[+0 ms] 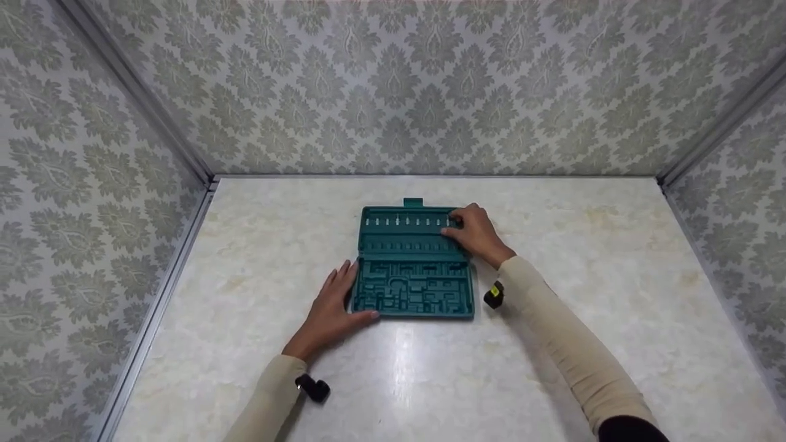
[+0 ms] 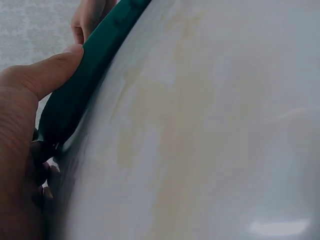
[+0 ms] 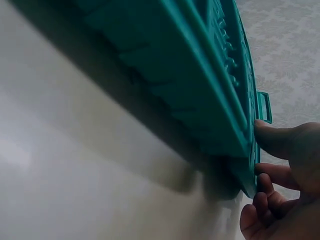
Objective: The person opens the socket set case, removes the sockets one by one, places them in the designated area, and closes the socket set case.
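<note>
A green plastic tool case (image 1: 412,257) lies unfolded on the table, its moulded half nearer me and its other half behind. Small silver bits (image 1: 397,220) stand in a row along the far half. At the right end of that row, my right hand (image 1: 476,230) pinches a small silver bit between thumb and forefinger; the fingers partly hide it. My left hand (image 1: 331,307) spans the near left corner, fingers along the side and thumb on the front edge. The left wrist view has that thumb (image 2: 60,65) pressed against the case's edge.
The pale marbled table (image 1: 589,307) extends around the case. Patterned wall panels (image 1: 393,92) enclose it at the back and both sides. A latch tab (image 1: 413,202) sticks out from the case's far edge. Each sleeve carries a small black wrist camera (image 1: 494,295).
</note>
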The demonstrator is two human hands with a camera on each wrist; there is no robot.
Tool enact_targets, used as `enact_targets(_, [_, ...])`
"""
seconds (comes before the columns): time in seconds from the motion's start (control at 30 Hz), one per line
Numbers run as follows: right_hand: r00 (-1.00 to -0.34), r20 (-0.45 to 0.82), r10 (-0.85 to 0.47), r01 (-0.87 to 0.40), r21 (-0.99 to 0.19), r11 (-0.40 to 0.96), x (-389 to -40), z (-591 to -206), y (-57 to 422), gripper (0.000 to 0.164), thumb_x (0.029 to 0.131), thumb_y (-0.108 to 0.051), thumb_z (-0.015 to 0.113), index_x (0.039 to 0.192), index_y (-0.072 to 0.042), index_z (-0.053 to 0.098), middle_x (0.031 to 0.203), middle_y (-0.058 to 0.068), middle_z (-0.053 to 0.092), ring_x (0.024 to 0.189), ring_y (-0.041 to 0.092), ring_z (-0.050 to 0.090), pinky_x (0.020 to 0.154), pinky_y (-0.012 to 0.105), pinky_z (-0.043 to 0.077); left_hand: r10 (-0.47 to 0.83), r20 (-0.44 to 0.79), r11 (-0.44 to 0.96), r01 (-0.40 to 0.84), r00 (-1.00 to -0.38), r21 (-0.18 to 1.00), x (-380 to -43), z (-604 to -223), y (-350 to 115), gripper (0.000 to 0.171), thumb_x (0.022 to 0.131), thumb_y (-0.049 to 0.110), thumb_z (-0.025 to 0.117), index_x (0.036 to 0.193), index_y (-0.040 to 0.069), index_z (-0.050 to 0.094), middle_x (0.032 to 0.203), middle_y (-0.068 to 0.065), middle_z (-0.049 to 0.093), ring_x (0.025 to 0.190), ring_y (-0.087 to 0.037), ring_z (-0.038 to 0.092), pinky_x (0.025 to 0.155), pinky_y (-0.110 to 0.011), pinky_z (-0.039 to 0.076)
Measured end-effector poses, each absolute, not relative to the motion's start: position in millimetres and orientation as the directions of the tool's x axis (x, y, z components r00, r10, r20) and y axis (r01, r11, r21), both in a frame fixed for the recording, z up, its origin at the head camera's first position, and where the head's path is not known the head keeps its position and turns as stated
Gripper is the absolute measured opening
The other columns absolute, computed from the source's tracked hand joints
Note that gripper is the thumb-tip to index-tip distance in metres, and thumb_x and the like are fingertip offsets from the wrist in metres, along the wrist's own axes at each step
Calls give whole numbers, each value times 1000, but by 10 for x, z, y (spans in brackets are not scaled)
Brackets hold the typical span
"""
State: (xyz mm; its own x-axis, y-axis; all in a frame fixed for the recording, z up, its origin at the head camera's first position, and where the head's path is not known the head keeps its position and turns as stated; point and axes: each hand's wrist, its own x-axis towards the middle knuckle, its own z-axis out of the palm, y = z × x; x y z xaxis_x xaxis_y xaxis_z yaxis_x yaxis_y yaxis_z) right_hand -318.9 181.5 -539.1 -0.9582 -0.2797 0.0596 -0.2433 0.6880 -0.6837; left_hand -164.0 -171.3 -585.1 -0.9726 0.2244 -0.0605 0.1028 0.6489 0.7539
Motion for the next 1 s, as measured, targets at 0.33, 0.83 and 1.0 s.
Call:
enact_targets(0.33, [-953,-18,-301,-221,-637,739,-3265,-5299,1757,30,105,-14,77,122,10,75,114,26,66,104,32,50,95,52,44,229,-67,652,102,-971,751,-1660,-5867,-1712,121,85,69,86,178,32,18,185,2,12,171,-33,4,134,-65,14])
enact_targets(0.83, [-972,-31,-233,-137,-730,669,-3254,-5341,1708,36,106,-9,75,136,7,62,133,27,57,118,37,53,108,55,47,234,-41,653,126,-971,747,-1655,-5849,-1727,120,86,65,86,178,27,19,185,-4,14,170,-38,6,134,-65,16])
enact_targets(1.0, [-977,-80,-198,-74,-742,667,-3236,-5332,1705,41,105,-8,75,138,8,60,133,27,58,115,34,53,107,54,48,239,-48,651,123,-970,749,-1641,-5851,-1718,121,86,64,86,179,26,18,185,-4,13,170,-38,5,134,-65,14])
